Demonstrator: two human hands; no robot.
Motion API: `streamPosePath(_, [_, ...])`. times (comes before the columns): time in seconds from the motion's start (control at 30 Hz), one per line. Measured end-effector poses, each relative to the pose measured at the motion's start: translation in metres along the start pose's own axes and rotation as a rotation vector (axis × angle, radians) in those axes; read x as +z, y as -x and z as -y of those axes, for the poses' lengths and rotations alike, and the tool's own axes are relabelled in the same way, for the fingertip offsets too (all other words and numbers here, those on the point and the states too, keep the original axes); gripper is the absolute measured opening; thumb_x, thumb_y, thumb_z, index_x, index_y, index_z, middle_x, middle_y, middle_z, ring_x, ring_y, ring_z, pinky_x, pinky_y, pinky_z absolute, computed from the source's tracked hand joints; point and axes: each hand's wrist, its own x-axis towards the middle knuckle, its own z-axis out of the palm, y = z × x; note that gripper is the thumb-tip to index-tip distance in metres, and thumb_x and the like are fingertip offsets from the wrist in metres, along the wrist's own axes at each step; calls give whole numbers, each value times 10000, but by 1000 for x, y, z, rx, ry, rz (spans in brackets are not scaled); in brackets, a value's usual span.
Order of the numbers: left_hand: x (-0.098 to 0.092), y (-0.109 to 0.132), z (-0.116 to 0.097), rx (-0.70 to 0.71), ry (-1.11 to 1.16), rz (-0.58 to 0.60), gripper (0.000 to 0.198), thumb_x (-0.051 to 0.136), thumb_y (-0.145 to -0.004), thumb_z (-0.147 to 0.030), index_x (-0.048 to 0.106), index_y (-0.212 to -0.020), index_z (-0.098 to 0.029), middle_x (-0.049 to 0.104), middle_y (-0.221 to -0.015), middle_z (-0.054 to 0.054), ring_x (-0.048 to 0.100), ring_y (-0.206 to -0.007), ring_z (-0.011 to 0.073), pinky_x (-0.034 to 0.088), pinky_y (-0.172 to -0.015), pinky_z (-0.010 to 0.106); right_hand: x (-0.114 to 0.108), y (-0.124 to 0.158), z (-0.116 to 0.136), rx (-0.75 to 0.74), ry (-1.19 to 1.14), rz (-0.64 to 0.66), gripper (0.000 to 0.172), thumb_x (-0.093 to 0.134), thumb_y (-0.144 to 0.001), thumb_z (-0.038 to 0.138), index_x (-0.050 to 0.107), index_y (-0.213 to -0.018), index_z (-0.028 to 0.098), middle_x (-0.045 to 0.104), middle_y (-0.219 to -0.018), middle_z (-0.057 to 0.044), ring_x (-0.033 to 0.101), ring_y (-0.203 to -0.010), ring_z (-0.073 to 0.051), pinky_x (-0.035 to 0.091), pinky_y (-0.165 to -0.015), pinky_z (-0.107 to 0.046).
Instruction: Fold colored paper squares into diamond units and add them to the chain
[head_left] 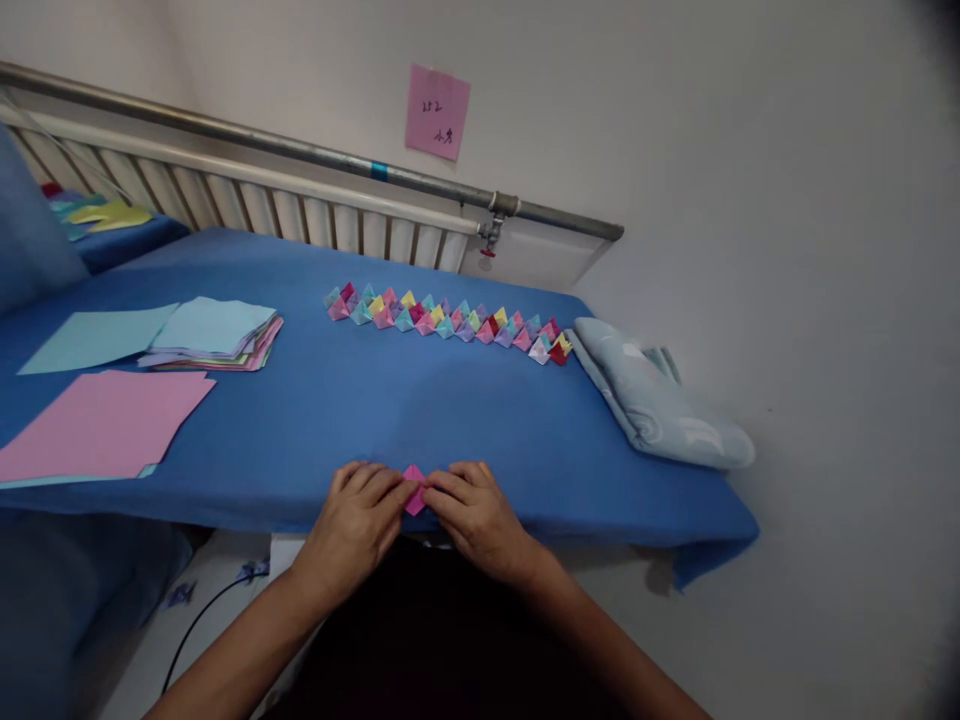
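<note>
A small piece of folded bright pink paper point(414, 490) is held between my two hands, close to the near edge of the table. My left hand point(365, 508) pinches its left side with thumb and fingers. From the other side, my right hand point(477, 515) grips the right corner. The paper looks diamond-shaped, and my fingertips cover its side corners. Beyond my hands, two rows of small folded paper boats point(445, 322) in many colours stand close together on the blue cloth.
A stack of coloured paper point(214, 330) lies at the left, near larger pink sheets point(97, 425). A folded light blue blanket point(660, 405) rests at the right end of the blue-covered table point(300, 420). Behind run a radiator point(322, 215) and a pipe point(247, 133); a pink note point(437, 112) hangs above.
</note>
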Motion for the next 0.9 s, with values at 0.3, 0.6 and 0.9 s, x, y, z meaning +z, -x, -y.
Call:
streamPosePath(0.3, [-2,-2,-3,-15,-16,2,288,483,-867,-100,615,-1097,-212,671,-1011,54,566,-965,216,362,-906,439,10,6,6,157,-20,-116,164,497,-930,229,651,-951,178,661,-939,-58,512,-856,-181,361,-777,-342])
streamPosePath(0.6, [-1,-1,-4,-32,3,-6,289,477,-872,-99,617,-1093,-221,678,-1016,51,577,-969,220,357,-917,452,10,6,8,223,-37,-128,159,510,-924,259,656,-937,198,657,-932,-55,529,-848,-184,368,-774,-342])
streamPosePath(0.9, [-3,-1,-4,-114,62,-29,204,462,-908,-185,616,-1037,-220,687,-1024,39,599,-962,197,342,-944,441,8,-5,9,345,-67,-61,123,511,-922,234,619,-869,207,648,-922,-39,541,-856,-180,377,-765,-326])
